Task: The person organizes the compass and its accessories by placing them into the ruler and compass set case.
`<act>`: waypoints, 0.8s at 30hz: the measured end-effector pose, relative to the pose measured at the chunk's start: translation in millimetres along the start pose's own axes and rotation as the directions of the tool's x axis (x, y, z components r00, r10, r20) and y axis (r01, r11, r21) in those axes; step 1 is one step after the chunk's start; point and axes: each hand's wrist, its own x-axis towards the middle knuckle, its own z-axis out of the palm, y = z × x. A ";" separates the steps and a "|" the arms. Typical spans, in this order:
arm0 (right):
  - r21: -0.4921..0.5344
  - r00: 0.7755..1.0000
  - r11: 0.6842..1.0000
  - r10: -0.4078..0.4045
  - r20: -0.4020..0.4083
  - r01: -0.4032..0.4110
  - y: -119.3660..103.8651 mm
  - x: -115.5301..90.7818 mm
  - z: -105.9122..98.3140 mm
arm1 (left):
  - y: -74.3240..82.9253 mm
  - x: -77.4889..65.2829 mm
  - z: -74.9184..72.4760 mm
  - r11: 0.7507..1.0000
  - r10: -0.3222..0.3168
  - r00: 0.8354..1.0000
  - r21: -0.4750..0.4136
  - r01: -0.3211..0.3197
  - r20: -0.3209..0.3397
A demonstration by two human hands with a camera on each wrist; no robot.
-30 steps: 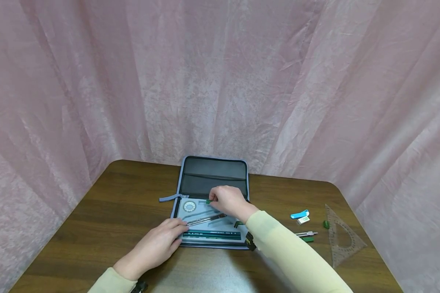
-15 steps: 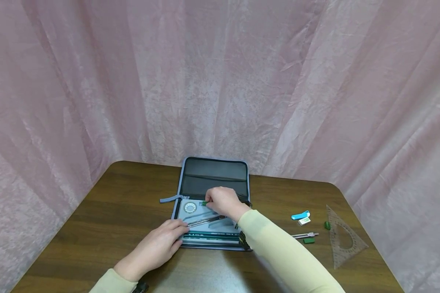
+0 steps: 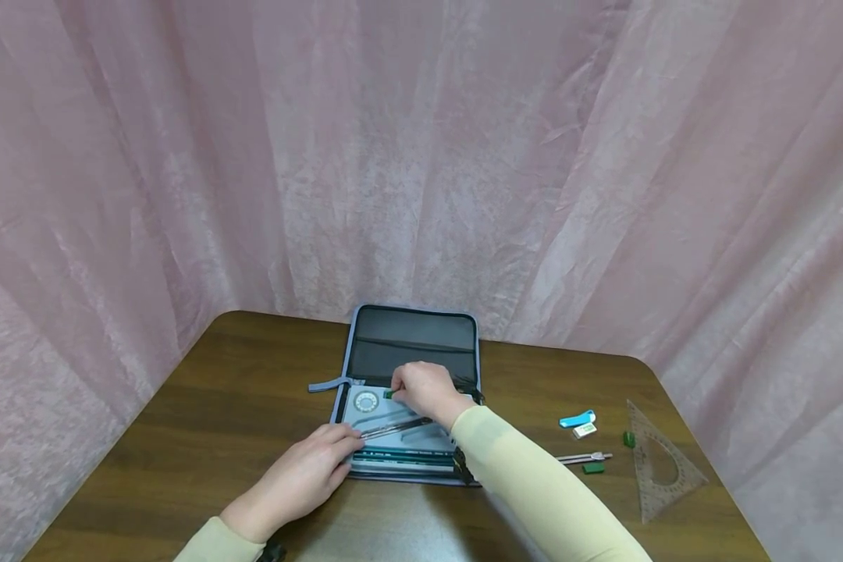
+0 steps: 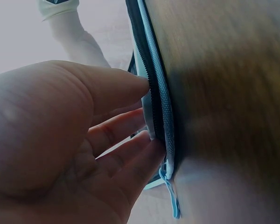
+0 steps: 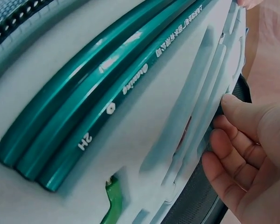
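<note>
A zip case (image 3: 417,321) lies unfolded on the table, its pale tray facing up. In the tray are a round white dial (image 3: 366,402), a silver compass (image 3: 393,429) and dark green pencils (image 5: 67,114). My left hand (image 3: 302,472) rests at the case's front left corner; in the left wrist view, thumb and fingertips touch the zipped edge. Over the back of the tray, my right hand (image 3: 425,388) pinches a small green piece (image 3: 389,395), whose kind is too small to tell. In the right wrist view the fingers are curled at the tray's far side, with that piece hidden.
To the right on the brown table (image 3: 267,375) lie a blue item (image 3: 577,419), a white eraser (image 3: 585,431), a silver compass (image 3: 583,458), a green block (image 3: 593,468), a small green piece (image 3: 628,439) and a clear set square (image 3: 656,492). A pink curtain (image 3: 421,156) hangs behind.
My right hand has moved slightly left along the tray's back with the small green piece, nearer to the round dial. The left hand stays at the case's corner.
</note>
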 end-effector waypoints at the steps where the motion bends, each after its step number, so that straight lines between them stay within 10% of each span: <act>1: 0.004 1.000 1.000 -0.001 -0.004 0.001 0.1 0.3 1.0 | 0.0 -0.4 0.1 1.000 0.004 1.000 0.001 -0.004 -0.002; 24: 0.008 0.998 1.000 -0.015 -0.061 0.016 -2.3 0.3 2.2 | -3.8 -0.5 -0.9 0.999 0.028 0.999 0.015 -0.028 -0.026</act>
